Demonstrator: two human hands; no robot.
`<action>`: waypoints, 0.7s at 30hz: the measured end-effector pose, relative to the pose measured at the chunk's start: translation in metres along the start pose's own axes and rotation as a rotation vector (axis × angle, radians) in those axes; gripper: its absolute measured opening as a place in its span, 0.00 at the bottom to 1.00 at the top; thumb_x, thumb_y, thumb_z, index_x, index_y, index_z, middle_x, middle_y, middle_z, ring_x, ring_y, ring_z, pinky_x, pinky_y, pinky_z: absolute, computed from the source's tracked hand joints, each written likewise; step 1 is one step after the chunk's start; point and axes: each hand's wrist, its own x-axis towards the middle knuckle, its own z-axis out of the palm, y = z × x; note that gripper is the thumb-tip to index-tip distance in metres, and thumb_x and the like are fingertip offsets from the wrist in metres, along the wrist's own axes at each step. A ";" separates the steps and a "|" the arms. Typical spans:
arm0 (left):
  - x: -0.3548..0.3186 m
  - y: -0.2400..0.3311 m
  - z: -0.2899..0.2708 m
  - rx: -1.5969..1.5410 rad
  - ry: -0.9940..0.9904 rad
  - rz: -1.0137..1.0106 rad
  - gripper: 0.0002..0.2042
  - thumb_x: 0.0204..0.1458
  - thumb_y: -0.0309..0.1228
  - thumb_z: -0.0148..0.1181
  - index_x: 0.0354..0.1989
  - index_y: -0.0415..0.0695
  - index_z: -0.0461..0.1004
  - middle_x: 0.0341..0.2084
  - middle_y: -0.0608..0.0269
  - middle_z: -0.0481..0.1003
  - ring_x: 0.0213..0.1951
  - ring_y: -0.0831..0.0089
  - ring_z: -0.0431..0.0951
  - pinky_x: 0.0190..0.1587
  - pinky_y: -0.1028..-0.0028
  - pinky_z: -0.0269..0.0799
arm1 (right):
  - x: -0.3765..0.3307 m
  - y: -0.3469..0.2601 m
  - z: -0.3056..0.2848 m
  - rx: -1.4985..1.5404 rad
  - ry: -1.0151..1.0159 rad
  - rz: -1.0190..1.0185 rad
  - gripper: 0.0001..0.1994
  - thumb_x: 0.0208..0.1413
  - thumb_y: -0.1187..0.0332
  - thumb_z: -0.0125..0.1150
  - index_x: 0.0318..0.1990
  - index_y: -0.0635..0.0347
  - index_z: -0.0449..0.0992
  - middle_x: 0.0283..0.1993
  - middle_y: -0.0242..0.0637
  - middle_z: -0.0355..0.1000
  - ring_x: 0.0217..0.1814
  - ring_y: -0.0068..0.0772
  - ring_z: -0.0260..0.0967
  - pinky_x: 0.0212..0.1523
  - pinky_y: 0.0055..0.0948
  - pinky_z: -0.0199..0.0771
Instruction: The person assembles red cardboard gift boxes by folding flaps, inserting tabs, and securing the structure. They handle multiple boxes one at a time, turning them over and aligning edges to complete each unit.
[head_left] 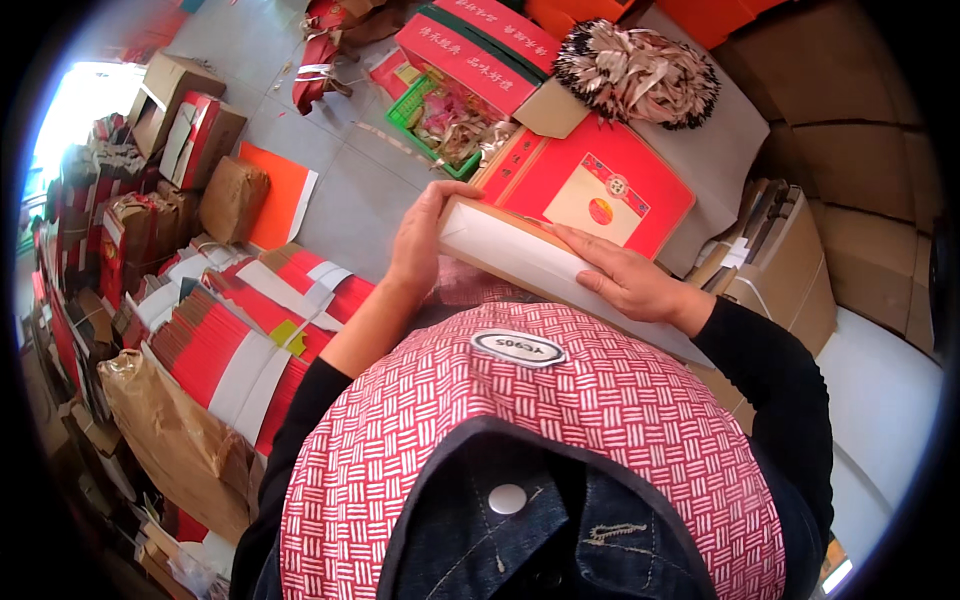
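In front of my apron I hold a shallow box with a white side and a brown cardboard edge. My left hand wraps round its left end, fingers curled over the corner. Further right, my right hand grips the same box, its fingers along the upper edge and its thumb against the white side. Just beyond lies a red printed panel with a cream label. Whether this panel is part of the held box or lies under it, I cannot tell.
Beyond stand a green basket of scraps, a red carton and a tasselled bundle. Stacked red sheets with white bands and a brown wrapped parcel are at left. Cardboard sheets stand at right.
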 end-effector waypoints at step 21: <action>0.022 0.061 0.031 1.606 -0.636 0.754 0.37 0.37 0.47 0.65 0.58 0.45 0.61 0.52 0.55 0.66 0.52 0.58 0.66 0.61 0.53 0.50 | -0.114 0.008 -0.030 -0.673 0.204 0.241 0.46 0.39 0.55 0.68 0.64 0.60 0.50 0.64 0.44 0.53 0.62 0.45 0.54 0.62 0.39 0.54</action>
